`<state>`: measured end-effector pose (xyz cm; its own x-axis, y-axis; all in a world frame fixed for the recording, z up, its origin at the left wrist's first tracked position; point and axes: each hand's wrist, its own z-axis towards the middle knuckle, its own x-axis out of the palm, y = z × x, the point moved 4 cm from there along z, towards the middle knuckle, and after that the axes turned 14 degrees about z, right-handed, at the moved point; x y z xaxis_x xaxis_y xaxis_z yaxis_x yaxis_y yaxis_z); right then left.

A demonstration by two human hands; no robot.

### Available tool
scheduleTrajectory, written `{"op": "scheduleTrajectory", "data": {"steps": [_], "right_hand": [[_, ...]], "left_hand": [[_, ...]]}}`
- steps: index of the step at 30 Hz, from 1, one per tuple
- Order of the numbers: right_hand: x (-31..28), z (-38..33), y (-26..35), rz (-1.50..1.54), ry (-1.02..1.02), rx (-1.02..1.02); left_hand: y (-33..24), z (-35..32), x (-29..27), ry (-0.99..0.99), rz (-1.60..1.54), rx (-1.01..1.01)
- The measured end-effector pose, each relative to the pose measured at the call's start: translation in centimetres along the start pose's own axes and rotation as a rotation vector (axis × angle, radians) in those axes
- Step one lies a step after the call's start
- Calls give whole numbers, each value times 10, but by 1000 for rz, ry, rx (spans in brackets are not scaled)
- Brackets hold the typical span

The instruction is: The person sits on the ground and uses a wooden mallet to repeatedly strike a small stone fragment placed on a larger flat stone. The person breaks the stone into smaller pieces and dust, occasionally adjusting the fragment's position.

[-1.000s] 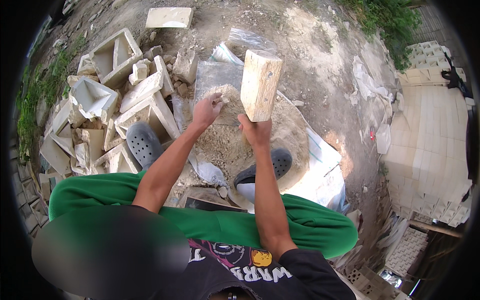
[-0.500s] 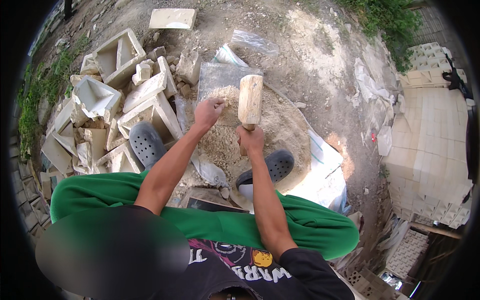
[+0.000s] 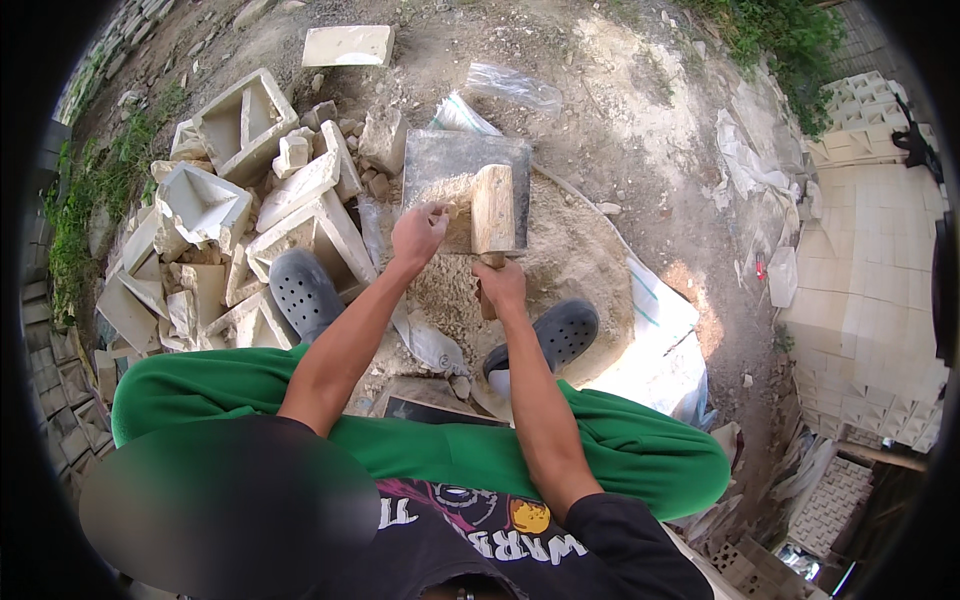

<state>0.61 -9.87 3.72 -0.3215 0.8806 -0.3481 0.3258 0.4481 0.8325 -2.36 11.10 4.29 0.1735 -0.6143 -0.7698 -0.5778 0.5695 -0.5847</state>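
Note:
In my right hand (image 3: pixel 501 284) is the handle of a wooden mallet, its fingers wrapped round it. The pale, blocky mallet head (image 3: pixel 493 212) is down over the right part of a dark grey flat slab (image 3: pixel 428 158). My left hand (image 3: pixel 420 232) is at the slab's left side, fingers curled in and drawn together beside the crushed, tan crumbs (image 3: pixel 447 190) on it. Whatever those fingers pinch, if anything, is too small to make out. A heap of coarse crumbled material (image 3: pixel 440 293) lies between the slab and me.
Broken pale hollow blocks (image 3: pixel 310 235) are piled at the left. My clogs (image 3: pixel 305 288) flank the heap. White sheeting (image 3: pixel 660 320) spreads at the right, with a stack of pale blocks (image 3: pixel 860 290) farther off. A single block (image 3: pixel 348 46) lies at the far side.
The mallet head has come down toward the slab, and more of the slab's right side shows. My left hand stays by the crumbs. The whole view has shifted slightly.

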Motion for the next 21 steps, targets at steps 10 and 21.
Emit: {"op": "scheduleTrajectory", "data": {"steps": [10,21], "right_hand": [[-1,-8,81,-15,70,-418],[5,-7,42,-193,37,-41]], "left_hand": [[0,-2,6,-113,7,41],[14,-8,-6,-90,59,15]]}}
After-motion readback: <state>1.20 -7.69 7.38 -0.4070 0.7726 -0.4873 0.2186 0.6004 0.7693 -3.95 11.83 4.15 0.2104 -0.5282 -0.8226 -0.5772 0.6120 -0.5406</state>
